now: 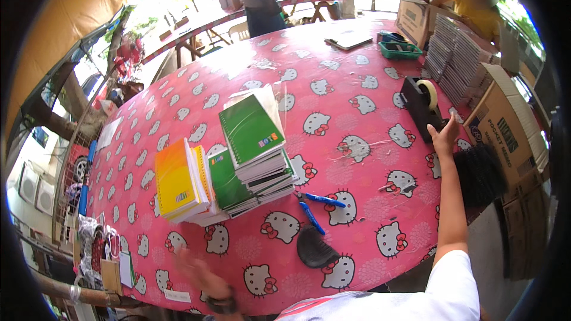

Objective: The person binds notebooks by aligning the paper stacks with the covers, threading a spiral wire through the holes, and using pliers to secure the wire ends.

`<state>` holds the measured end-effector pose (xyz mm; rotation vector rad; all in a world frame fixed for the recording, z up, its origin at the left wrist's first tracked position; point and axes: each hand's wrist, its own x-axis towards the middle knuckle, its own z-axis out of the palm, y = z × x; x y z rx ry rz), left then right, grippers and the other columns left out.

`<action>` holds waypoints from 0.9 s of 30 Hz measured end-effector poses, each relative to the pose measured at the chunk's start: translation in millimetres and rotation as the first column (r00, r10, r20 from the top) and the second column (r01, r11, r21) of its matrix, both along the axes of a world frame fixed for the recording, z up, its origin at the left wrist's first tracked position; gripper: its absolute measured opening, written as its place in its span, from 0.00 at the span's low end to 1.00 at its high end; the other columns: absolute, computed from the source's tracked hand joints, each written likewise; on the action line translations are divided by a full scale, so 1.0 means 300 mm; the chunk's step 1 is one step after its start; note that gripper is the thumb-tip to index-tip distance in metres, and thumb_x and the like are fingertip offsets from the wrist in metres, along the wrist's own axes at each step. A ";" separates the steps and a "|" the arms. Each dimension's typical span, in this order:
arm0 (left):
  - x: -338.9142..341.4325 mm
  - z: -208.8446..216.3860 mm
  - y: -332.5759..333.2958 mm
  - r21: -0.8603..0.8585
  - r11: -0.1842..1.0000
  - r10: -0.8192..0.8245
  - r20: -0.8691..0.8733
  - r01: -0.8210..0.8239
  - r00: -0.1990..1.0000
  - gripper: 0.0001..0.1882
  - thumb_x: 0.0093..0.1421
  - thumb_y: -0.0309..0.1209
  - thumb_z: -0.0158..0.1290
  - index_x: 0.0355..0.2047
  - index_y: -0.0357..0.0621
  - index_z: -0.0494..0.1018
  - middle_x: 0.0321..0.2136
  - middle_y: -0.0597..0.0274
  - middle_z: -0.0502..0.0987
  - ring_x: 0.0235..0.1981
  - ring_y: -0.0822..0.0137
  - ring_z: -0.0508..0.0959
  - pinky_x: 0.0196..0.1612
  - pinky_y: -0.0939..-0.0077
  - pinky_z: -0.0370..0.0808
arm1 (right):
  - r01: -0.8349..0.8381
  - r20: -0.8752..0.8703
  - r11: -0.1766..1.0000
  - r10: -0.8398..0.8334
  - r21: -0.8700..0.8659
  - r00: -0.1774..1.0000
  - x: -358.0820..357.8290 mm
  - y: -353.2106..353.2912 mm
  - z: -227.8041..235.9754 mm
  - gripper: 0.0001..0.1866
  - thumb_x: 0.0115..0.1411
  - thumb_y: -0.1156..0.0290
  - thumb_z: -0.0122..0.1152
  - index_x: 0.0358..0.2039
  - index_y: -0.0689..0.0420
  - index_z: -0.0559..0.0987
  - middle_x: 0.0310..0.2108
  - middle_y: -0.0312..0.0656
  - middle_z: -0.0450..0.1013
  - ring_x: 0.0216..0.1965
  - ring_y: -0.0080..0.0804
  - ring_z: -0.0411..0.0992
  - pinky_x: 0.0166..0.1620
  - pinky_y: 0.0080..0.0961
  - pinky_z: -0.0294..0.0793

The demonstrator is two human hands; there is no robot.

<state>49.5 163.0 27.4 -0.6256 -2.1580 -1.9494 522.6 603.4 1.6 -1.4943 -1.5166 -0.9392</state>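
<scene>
My right hand [445, 137] reaches to the right side of the table, at the near end of a black tape dispenser [418, 102]. Its thumb and fingers look apart, and nothing shows between them. A pale roll of tape [427, 95] sits in the dispenser. Low on the left, my left hand [205, 276] is smeared by motion over the table's near part, so its fingers cannot be read. Beyond it stand stacks of spiral notebooks: yellow-orange ones [176, 178] on the left, green ones [253, 128] on the right. Blue-handled pliers [310, 209] lie beside the green stack.
Pink patterned cloth covers the table [369, 202]. A dark curved pad [316, 248] lies near the front edge. Cartons [505, 125] and stacked grey bundles [455, 53] line the right side, by a green tray [399, 50]. Other people [259, 0] are at the back.
</scene>
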 end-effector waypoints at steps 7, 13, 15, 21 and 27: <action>-0.610 -0.123 0.048 0.095 0.911 -0.410 0.295 0.401 0.863 0.24 0.68 0.43 0.34 0.58 0.40 0.60 0.52 0.59 0.68 0.52 0.67 0.68 0.51 0.71 0.66 | -0.987 -0.997 -0.157 0.059 0.032 -0.042 -0.745 -0.346 0.063 0.19 0.63 0.58 0.51 0.48 0.56 0.72 0.44 0.34 0.68 0.42 0.19 0.65 0.41 0.21 0.66; -0.694 -0.085 0.170 0.200 0.899 -0.436 0.479 0.389 0.762 0.32 0.66 0.55 0.32 0.53 0.38 0.64 0.46 0.61 0.73 0.47 0.69 0.72 0.49 0.74 0.68 | -0.885 -0.942 -0.423 -0.333 0.196 -0.049 -1.048 -0.413 -0.014 0.34 0.64 0.43 0.39 0.60 0.56 0.59 0.57 0.44 0.63 0.59 0.36 0.59 0.58 0.33 0.60; -0.743 -0.068 0.099 0.288 0.891 -0.452 0.472 0.352 0.757 0.31 0.66 0.55 0.32 0.52 0.40 0.66 0.43 0.62 0.75 0.44 0.70 0.73 0.47 0.75 0.69 | -0.869 -0.901 -0.400 -0.421 0.292 -0.108 -1.124 -0.478 0.051 0.36 0.64 0.41 0.38 0.60 0.59 0.58 0.59 0.47 0.60 0.59 0.35 0.58 0.60 0.33 0.56; -0.649 0.019 0.189 0.342 0.831 -0.551 0.616 0.439 0.563 0.18 0.66 0.41 0.38 0.44 0.41 0.69 0.35 0.63 0.77 0.33 0.68 0.77 0.34 0.73 0.74 | -0.907 -0.894 -0.291 -0.417 0.303 -0.165 -1.099 -0.544 0.106 0.38 0.63 0.40 0.36 0.63 0.58 0.55 0.61 0.47 0.58 0.60 0.34 0.58 0.60 0.30 0.55; -0.890 -0.185 0.029 -0.451 0.791 -0.568 -0.291 0.413 0.770 0.10 0.63 0.27 0.42 0.37 0.35 0.71 0.30 0.61 0.76 0.28 0.73 0.75 0.27 0.81 0.72 | -0.804 -0.820 -0.396 -0.542 0.443 -0.184 -1.142 -0.575 0.156 0.40 0.60 0.37 0.42 0.63 0.53 0.55 0.60 0.42 0.59 0.58 0.34 0.59 0.58 0.37 0.57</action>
